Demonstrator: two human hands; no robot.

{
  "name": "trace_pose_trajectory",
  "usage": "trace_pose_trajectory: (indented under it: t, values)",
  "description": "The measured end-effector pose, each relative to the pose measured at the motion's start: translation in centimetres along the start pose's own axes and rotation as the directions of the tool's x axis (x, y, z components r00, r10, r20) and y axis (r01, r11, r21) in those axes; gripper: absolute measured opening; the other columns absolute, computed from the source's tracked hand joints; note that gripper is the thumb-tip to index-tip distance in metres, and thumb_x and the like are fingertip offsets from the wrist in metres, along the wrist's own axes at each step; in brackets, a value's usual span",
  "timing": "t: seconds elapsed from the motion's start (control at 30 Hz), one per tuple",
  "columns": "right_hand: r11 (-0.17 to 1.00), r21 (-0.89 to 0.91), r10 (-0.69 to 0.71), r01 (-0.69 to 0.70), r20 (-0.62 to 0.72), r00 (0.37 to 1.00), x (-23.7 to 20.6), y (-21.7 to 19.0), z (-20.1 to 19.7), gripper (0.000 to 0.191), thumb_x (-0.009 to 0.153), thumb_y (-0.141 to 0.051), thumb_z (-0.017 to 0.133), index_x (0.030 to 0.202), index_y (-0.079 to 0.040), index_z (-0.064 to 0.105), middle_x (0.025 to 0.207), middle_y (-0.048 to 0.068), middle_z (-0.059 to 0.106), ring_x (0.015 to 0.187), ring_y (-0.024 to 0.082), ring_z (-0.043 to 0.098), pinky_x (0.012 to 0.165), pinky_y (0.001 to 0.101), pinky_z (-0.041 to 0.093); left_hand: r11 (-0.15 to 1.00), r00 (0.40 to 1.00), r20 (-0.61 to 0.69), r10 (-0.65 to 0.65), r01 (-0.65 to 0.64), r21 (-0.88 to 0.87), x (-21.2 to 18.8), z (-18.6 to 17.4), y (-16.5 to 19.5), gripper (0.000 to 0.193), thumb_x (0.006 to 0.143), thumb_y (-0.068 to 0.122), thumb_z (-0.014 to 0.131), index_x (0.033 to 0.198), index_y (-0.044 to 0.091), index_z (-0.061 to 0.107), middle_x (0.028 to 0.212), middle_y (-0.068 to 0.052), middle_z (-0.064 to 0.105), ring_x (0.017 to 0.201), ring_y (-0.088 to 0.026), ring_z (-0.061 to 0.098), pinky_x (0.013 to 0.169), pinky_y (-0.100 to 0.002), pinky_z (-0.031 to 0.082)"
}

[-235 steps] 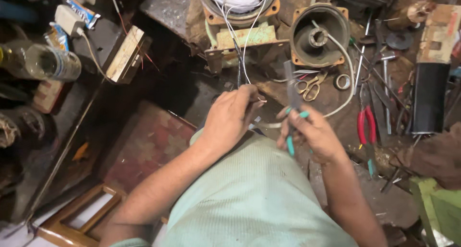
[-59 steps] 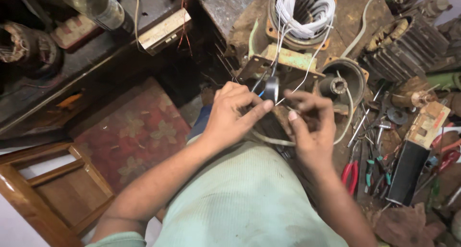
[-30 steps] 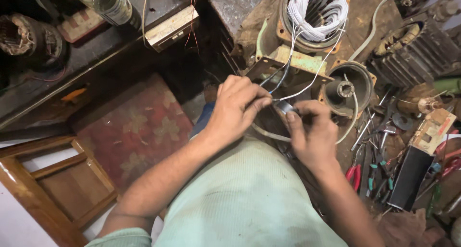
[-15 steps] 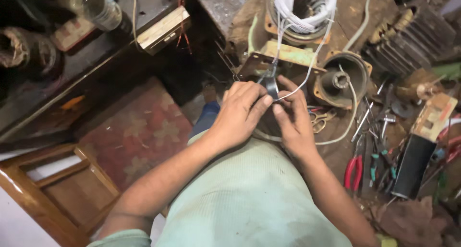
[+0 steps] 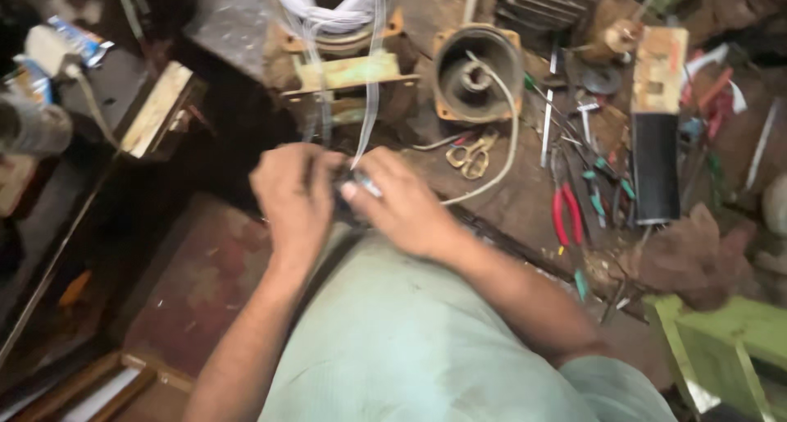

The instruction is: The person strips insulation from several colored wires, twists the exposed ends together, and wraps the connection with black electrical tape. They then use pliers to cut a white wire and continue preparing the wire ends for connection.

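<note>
The left hand [image 5: 297,194] and right hand [image 5: 399,202] together pinch a small dark part (blurred) from which white wires [image 5: 370,102] rise to the coil [image 5: 328,4].

I see a dim, warm-toned view, motion-blurred throughout; both hands [image 5: 352,200] are smeared, the left side sinks into deep shadow, and the counter [image 5: 508,192] is lit brighter.

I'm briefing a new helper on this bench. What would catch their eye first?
Probably the two hands meeting at centre, left hand and right hand, pinching white wires that run up to a coil of white wire at the top. To the right, red-handled pliers and brass-coloured scissors lie on the cluttered workbench.
</note>
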State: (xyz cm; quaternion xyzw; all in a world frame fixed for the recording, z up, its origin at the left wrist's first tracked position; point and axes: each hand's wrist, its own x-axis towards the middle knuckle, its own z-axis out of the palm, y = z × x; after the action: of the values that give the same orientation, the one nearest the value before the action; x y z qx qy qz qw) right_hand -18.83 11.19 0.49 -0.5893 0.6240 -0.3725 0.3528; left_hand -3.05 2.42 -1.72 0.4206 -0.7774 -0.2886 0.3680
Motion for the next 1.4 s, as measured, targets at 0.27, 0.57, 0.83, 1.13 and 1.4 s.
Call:
trace_pose_trajectory:
  t: [0.27,0.57,0.83,1.13,1.4]
  values:
    - [0.999,-0.049,-0.009,0.004,-0.112,0.994,-1.5,-1.4,0.3,0.036,0.103,-0.027,0.062,0.126,-0.001,0.057,0.120,0.019,0.061,0.106,0.039,0.065,0.088,0.0434,0.054,1.000,0.977,0.211,-0.029,0.028,0.009,-1.0,-1.2,1.6,0.011,0.100,0.020,0.072,0.104,0.010,0.075,0.100,-0.008,0.068,0.105,-0.030,0.059,0.093,-0.040,0.042]
    - [0.983,-0.184,0.008,-0.030,-0.116,0.993,-1.5,-1.9,0.3,0.032,0.100,-0.027,0.065,0.120,-0.003,0.061,0.108,0.018,0.061,0.097,0.040,0.065,0.082,0.0471,0.053,0.991,0.991,0.106,0.075,-0.086,0.099,-1.2,0.7,1.7,0.012,0.087,0.012,0.075,0.098,0.014,0.076,0.096,-0.004,0.067,0.107,-0.029,0.055,0.093,-0.043,0.039]
    - [0.742,0.671,-0.360,-0.014,0.415,0.836,-0.5,-0.8,-3.1,0.044,0.108,-0.039,0.051,0.091,-0.004,0.071,0.092,0.009,0.073,0.088,0.026,0.071,0.086,0.0381,0.057,0.964,0.944,0.240,-0.226,0.252,-0.083,-0.1,1.6,-1.4,0.013,0.100,0.020,0.064,0.090,0.013,0.069,0.093,0.000,0.067,0.106,-0.024,0.057,0.095,-0.039,0.040]
    - [0.682,-0.591,0.071,-0.431,-0.532,0.843,-7.8,9.6,-9.5,0.031,0.104,-0.022,0.074,0.128,-0.004,0.065,0.123,0.021,0.064,0.111,0.037,0.063,0.095,0.0460,0.052,0.987,0.960,0.229,0.163,-0.157,-0.045,0.5,-1.7,-1.5,0.024,0.083,0.029,0.082,0.096,0.013,0.072,0.096,-0.003,0.066,0.121,-0.029,0.057,0.109,-0.049,0.030]
    - [0.628,-0.491,0.236,-0.603,-0.619,0.749,-8.7,17.4,-3.1,0.034,0.091,-0.015,0.074,0.124,-0.005,0.070,0.123,0.024,0.064,0.112,0.044,0.061,0.096,0.0497,0.049,0.872,0.844,0.277,0.459,-0.488,0.039,2.3,-3.2,-2.7,0.021,0.088,0.025,0.085,0.102,0.013,0.074,0.100,-0.001,0.072,0.122,-0.028,0.063,0.107,-0.047,0.032]
